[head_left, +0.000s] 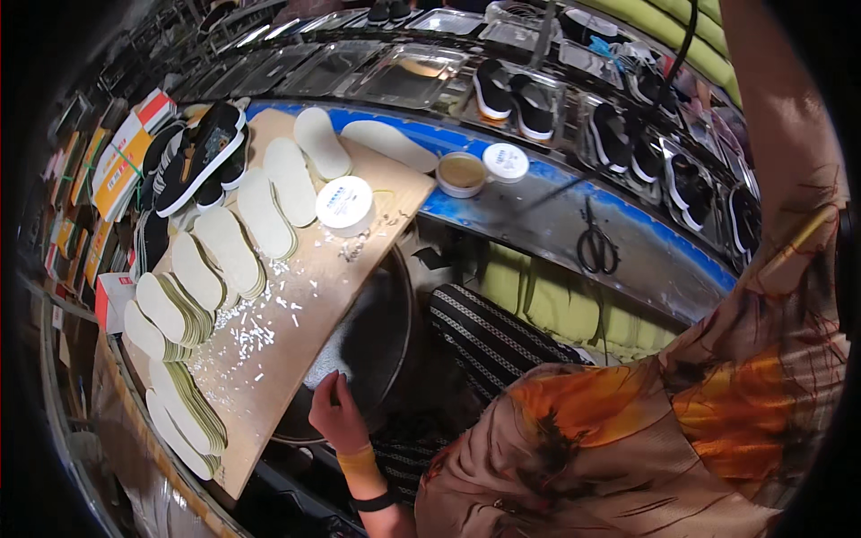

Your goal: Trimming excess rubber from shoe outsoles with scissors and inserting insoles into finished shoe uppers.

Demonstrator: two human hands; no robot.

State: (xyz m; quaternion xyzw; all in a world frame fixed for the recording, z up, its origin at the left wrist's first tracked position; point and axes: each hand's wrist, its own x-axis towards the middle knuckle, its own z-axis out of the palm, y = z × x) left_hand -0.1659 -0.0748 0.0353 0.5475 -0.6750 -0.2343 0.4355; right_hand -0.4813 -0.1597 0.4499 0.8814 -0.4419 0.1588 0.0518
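We see our left hand [336,417] beside the black basin [381,309], its fingers curled close together, though we cannot tell whether the tips meet or pinch anything; our right hand is out of view. Left of the basin, stacks of pale insoles [238,251], white scraps [256,334] and a round white tub [345,204] lie on the wooden tabletop [273,390].

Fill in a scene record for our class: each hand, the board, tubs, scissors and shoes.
Left hand: by the black basin, fingers bent; grip contents unclear
Right hand: out of view
Wooden board: pale insoles, many stacked; white scraps
Closed white tub: on the board
Open tub: brown contents
Scissors: on metal bench
Black shoes: several pairs
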